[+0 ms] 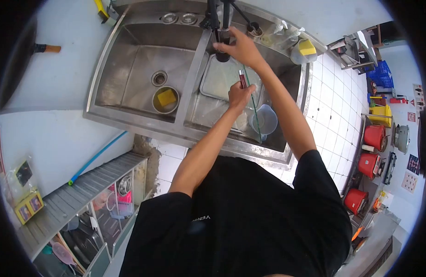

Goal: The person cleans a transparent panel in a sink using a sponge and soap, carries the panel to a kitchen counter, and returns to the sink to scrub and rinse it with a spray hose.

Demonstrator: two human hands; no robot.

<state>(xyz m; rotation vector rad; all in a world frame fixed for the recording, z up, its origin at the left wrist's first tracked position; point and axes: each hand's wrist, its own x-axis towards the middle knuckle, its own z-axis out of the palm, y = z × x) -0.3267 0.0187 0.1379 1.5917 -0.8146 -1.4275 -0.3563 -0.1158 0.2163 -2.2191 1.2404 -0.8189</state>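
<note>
Over the right basin of a steel sink (182, 106), my left hand (241, 96) is closed round a short dark red handle (242, 78) with a light tip. My right hand (242, 47) reaches farther up, its fingers curled round a dark cylinder (223, 51) by the black fittings at the sink's back edge. Beneath my hands lies a rectangular tray (213, 79) in the basin. A thin green strip (255, 113) runs down past my left hand to a clear plastic jug (267, 121).
In the left basin stands a round bowl (157, 107) with a yellow sponge (166, 97). Clear bottles and a container with a yellow sponge (307, 47) line the back right ledge. A dish rack (74, 198) is at lower left; red pots (374, 137) sit on a right-hand shelf.
</note>
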